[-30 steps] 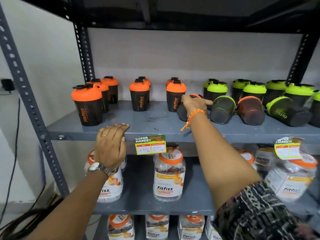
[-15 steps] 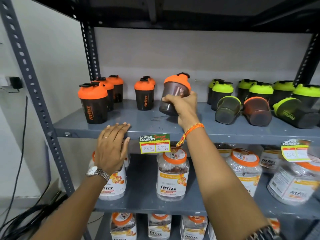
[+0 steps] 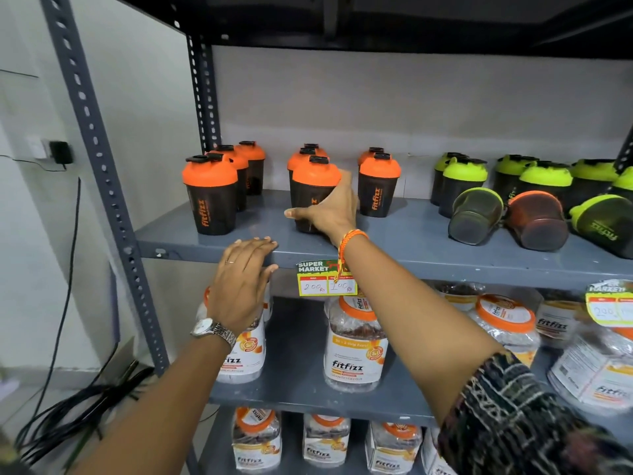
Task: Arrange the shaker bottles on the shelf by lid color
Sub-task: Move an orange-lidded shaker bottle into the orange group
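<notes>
Grey shelf point(image 3: 394, 255) edge under my left hand point(image 3: 239, 286), flat, fingers spread, holding nothing. Right hand point(image 3: 329, 214) wrapped round orange shaker point(image 3: 313, 186), upright at front of middle orange column. Orange group looks sorted: left column point(image 3: 210, 197), middle, right pair point(image 3: 378, 185), all standing. Green shakers point(image 3: 464, 181) stand at back right. Left to do, I judge: three tipped shakers at right front, orange one point(image 3: 536, 221) lying between two green point(image 3: 474, 216). Tipped green blocks reach to it. Price tag point(image 3: 327, 279) below, untouched.
</notes>
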